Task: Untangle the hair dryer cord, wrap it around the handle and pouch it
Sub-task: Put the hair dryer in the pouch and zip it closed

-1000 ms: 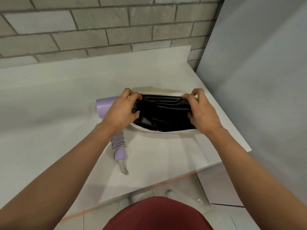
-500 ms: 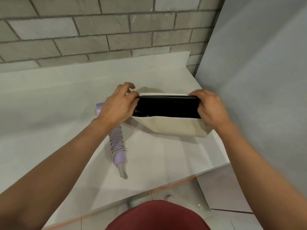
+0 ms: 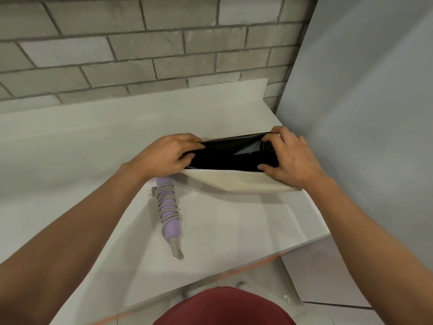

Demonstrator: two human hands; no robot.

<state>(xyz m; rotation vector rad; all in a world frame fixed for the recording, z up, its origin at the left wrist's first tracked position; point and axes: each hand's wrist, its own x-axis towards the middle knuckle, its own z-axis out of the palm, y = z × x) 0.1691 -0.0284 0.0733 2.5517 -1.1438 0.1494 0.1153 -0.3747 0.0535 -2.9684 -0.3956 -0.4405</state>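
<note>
A cream pouch (image 3: 236,181) with a shiny black lining is held up off the white table (image 3: 246,228), its mouth spread wide and facing me. My left hand (image 3: 164,156) pinches the left end of the opening, and my right hand (image 3: 290,158) pinches the right end. The lilac hair dryer (image 3: 169,215) lies on the table below my left hand, its grey cord (image 3: 167,202) coiled round the handle. The plug (image 3: 152,191) sticks out at the upper left of the handle. My left wrist hides the dryer's head.
A grey brick wall (image 3: 140,50) runs behind the table, and a plain grey panel (image 3: 365,127) stands close on the right. The table's front edge (image 3: 234,269) runs diagonally, with tiled floor and my red clothing below it.
Both hands have lifted the pouch slightly and moved it to the right, holding its mouth stretched open. The dryer has stayed in place on the table.
</note>
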